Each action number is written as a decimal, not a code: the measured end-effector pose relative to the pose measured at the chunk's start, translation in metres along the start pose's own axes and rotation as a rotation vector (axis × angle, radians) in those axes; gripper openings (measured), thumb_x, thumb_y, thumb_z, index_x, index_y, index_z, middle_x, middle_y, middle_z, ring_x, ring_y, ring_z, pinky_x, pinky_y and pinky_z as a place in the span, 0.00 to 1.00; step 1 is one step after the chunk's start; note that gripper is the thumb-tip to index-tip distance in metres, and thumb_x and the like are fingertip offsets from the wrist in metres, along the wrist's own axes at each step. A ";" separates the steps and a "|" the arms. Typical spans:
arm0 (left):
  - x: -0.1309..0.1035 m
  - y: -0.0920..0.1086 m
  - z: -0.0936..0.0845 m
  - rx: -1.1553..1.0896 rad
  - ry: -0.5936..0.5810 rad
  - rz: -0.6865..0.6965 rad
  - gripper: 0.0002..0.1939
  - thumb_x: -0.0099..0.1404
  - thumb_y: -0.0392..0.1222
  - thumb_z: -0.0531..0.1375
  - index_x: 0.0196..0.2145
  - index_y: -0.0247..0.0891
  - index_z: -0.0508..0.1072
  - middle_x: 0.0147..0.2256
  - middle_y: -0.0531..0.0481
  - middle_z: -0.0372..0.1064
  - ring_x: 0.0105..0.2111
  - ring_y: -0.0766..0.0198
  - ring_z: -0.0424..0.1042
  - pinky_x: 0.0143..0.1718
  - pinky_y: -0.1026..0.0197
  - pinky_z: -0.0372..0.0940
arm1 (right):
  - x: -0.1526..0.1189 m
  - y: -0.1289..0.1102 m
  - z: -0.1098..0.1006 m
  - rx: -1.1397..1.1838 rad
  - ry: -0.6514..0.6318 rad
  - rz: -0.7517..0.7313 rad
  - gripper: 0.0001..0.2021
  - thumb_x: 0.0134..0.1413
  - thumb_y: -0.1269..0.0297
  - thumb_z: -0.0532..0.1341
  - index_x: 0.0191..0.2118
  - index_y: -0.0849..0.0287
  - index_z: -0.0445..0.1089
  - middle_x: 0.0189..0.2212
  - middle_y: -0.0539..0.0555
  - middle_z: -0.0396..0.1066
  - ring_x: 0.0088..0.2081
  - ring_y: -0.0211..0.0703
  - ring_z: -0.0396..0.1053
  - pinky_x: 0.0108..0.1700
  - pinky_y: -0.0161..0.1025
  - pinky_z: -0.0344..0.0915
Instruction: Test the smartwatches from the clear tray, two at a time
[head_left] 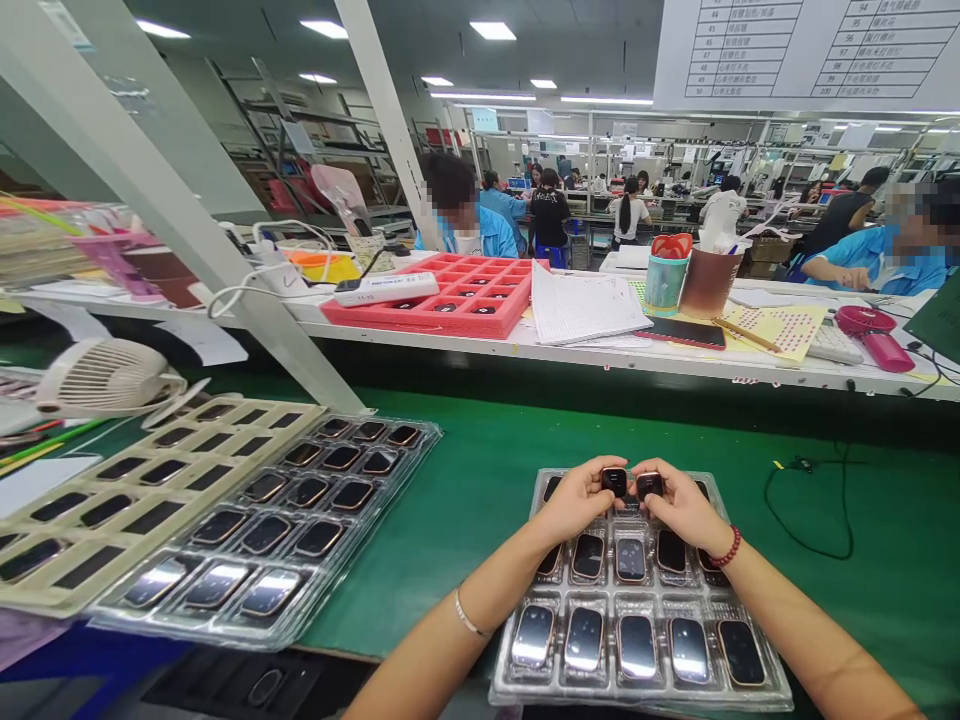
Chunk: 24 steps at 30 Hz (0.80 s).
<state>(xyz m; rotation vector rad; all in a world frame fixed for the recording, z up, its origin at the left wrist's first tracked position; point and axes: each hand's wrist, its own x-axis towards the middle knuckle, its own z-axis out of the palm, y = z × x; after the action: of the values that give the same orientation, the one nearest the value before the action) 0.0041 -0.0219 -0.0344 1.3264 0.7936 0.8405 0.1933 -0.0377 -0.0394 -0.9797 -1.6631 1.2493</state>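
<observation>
My left hand (581, 500) pinches a smartwatch case (613, 482) with a dark screen, held above the far rows of a clear plastic tray (641, 692). Close beside it, my right hand (686, 505) grips a second dark-screened watch case (649, 485). Both screens face me and carry small marks too tiny to read. Under my hands, the tray's pockets hold several more watch cases, such as one at the front (637, 645). My hands and forearms hide part of the far rows.
Another clear tray of watch cases (307, 490) lies left, beside a beige tray (161, 505) and a small fan (105, 378). A shelf across the back bears a red foam tray (480, 325), papers (585, 305) and cups. A black cable (851, 520) lies right. Co-workers sit beyond.
</observation>
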 end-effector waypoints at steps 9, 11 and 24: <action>-0.001 0.002 0.002 -0.023 0.011 0.004 0.20 0.51 0.31 0.56 0.44 0.34 0.65 0.36 0.46 0.71 0.29 0.65 0.72 0.32 0.64 0.62 | -0.001 -0.001 0.000 -0.010 -0.001 0.004 0.11 0.50 0.71 0.57 0.42 0.56 0.65 0.32 0.52 0.69 0.30 0.41 0.67 0.32 0.38 0.65; -0.001 0.001 0.001 -0.023 0.008 0.013 0.19 0.52 0.32 0.57 0.44 0.35 0.66 0.35 0.46 0.71 0.29 0.65 0.72 0.30 0.65 0.62 | 0.000 -0.002 0.001 -0.002 -0.008 -0.015 0.13 0.48 0.73 0.58 0.42 0.56 0.65 0.33 0.52 0.69 0.32 0.42 0.68 0.35 0.39 0.65; -0.001 0.004 0.002 -0.009 0.051 0.032 0.15 0.52 0.35 0.59 0.40 0.35 0.68 0.33 0.48 0.70 0.26 0.67 0.70 0.29 0.65 0.63 | -0.001 -0.002 0.000 -0.014 -0.025 -0.013 0.17 0.47 0.78 0.55 0.43 0.55 0.64 0.36 0.52 0.70 0.36 0.44 0.68 0.39 0.41 0.65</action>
<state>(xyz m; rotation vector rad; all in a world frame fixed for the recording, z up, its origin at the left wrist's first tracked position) 0.0050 -0.0234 -0.0297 1.3169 0.8090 0.9059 0.1930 -0.0389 -0.0375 -0.9640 -1.6966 1.2475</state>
